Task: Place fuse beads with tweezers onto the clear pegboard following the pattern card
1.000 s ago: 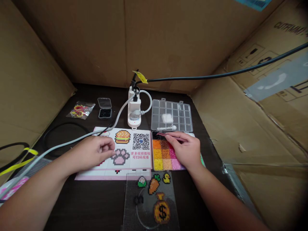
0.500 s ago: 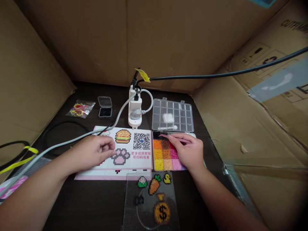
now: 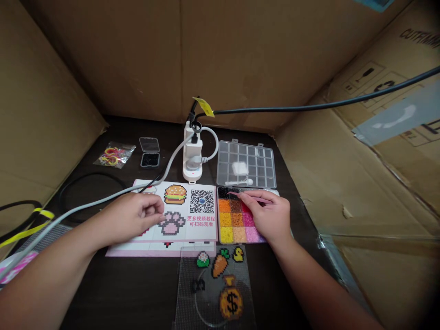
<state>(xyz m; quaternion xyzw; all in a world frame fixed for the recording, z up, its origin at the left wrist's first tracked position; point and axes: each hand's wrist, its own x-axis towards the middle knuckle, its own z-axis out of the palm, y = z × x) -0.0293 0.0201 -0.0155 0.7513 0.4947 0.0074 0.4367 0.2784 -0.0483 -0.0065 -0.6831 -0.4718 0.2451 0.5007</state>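
Observation:
My right hand (image 3: 271, 215) is closed on pink tweezers (image 3: 259, 200), their tips over the black beads (image 3: 223, 192) in a corner compartment of the bead box (image 3: 220, 242). Orange, brown, yellow and pink beads fill other compartments; my hand hides some. My left hand (image 3: 142, 211) rests with curled fingers on a printed pattern sheet (image 3: 202, 234), beside the paw picture (image 3: 172, 223). Nothing shows in those fingers. Nearer me lies a clear pegboard (image 3: 185, 311) bearing a bead carrot (image 3: 220, 266), duck (image 3: 238, 254), money bag (image 3: 231, 302) and a small black bead outline (image 3: 198, 286).
The box's clear lid (image 3: 246, 156) lies open behind it, holding a white piece and a small white scoop (image 3: 239, 182). A power strip (image 3: 193, 160) with cables stands mid-table. A small case of black beads (image 3: 150, 159) and a bag (image 3: 115, 155) lie left. Cardboard walls (image 3: 227, 59) surround the table.
Both hands hold almost the same places. The tweezers' tips stay over the black beads, and the view has shifted very slightly.

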